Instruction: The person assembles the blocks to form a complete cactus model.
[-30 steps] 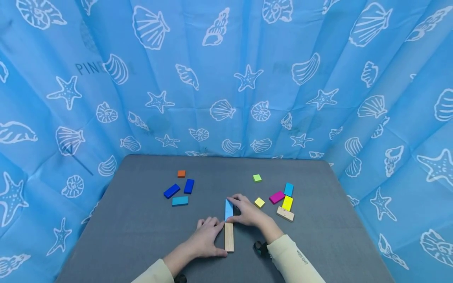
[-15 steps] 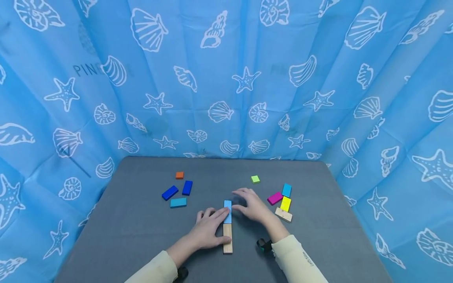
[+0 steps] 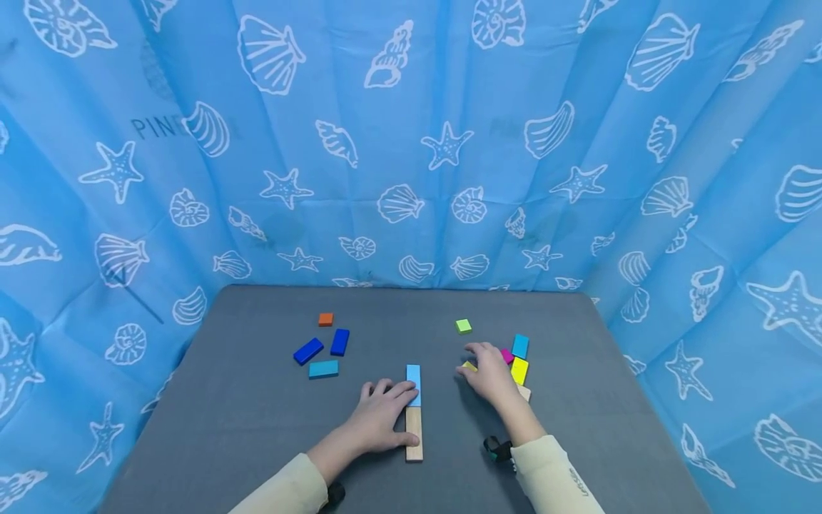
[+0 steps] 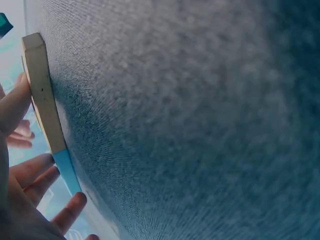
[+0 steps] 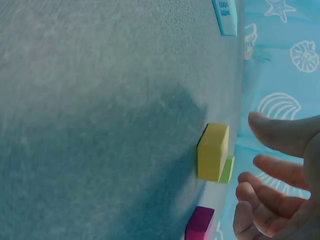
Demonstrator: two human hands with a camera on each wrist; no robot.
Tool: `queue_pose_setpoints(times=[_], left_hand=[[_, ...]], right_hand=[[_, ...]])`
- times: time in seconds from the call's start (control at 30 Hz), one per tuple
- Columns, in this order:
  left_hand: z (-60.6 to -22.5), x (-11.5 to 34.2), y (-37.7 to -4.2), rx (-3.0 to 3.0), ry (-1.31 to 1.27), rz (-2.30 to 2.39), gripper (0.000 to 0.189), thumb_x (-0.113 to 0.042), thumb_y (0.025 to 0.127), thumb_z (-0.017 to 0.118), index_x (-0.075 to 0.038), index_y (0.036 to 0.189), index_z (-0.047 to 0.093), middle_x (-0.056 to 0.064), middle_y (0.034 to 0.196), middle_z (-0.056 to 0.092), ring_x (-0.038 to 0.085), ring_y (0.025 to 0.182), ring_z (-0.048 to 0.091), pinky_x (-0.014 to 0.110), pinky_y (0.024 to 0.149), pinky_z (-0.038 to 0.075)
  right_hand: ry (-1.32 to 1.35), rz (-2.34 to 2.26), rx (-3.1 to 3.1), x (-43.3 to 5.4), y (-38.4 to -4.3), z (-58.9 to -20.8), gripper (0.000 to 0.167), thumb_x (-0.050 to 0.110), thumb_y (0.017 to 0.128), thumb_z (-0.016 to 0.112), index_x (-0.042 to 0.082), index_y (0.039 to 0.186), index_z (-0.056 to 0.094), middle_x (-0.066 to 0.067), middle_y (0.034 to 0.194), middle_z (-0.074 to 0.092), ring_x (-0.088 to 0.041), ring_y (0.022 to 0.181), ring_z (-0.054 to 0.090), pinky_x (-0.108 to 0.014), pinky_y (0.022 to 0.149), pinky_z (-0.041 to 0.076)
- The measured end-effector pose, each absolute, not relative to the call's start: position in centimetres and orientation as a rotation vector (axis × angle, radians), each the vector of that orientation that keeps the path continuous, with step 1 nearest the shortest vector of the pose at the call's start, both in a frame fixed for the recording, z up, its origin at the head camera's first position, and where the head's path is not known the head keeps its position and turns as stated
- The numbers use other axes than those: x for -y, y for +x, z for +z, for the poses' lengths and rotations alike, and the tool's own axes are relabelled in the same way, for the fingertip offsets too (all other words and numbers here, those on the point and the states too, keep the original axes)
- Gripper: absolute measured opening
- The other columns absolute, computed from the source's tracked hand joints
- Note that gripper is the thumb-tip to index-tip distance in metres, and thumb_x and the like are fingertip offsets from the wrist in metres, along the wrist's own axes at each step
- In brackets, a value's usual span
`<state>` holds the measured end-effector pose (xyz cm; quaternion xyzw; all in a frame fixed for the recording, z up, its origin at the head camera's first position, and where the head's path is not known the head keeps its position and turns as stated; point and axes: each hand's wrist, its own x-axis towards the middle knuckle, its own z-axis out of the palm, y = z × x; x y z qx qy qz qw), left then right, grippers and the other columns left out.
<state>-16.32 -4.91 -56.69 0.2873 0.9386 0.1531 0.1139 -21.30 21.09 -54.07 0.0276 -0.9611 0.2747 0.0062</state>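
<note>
In the head view, a light blue block [image 3: 413, 375] and a natural wood block [image 3: 414, 421] lie end to end in a line at the table's middle. My left hand [image 3: 379, 421] rests on them, its thumb at the wood block and its fingertips at the blue one. The left wrist view shows that thumb against the wood block [image 4: 42, 85] and fingers beside the blue block [image 4: 66, 170]. My right hand [image 3: 493, 375] hovers with parted fingers above a small yellow block [image 3: 471, 366], partly hidden by it. In the right wrist view a gap separates the hand from the yellow block [image 5: 212, 152].
Right of the hand lie a magenta block [image 3: 506, 355], a blue block [image 3: 521, 346], a yellow block [image 3: 519, 370] and a partly covered wood block [image 3: 524, 392]. A green block [image 3: 464, 326] sits farther back. Orange [image 3: 326, 319], dark blue [image 3: 309, 350] and teal [image 3: 324, 368] blocks lie left.
My right hand has let go of the light blue block and moved right, over the small yellow block. My left hand has shifted forward, with fingers on the light blue block.
</note>
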Motion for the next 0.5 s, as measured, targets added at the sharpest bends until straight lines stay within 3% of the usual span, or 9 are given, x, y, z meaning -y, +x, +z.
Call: queue_pose_setpoints(times=[0.23, 0.5], left_hand=[[-56.52, 4.77, -16.37, -2.710, 0.780, 0.481, 0.087, -0.069, 0.082, 0.070, -0.030, 0.155, 0.041, -0.008, 0.162, 0.035, 0.031, 0.140, 0.038, 0.065, 0.107, 0.029], [-56.85, 5.07, -16.26, -2.711, 0.795, 0.523, 0.086, -0.067, 0.082, 0.071, -0.029, 0.154, 0.042, -0.007, 0.162, 0.035, 0.032, 0.139, 0.038, 0.065, 0.104, 0.031]], right_hand=[[-0.030, 0.835, 3.091, -21.80, -21.41, -54.29, 0.054, 0.018, 0.087, 0.080, -0.002, 0.134, 0.060, -0.025, 0.133, 0.058, -0.041, 0.123, 0.055, -0.056, 0.103, 0.047], [-0.026, 0.811, 3.126, -21.84, -21.21, -54.71, 0.043, 0.018, 0.085, 0.082, -0.003, 0.120, 0.068, -0.016, 0.107, 0.067, -0.027, 0.093, 0.063, -0.047, 0.087, 0.055]])
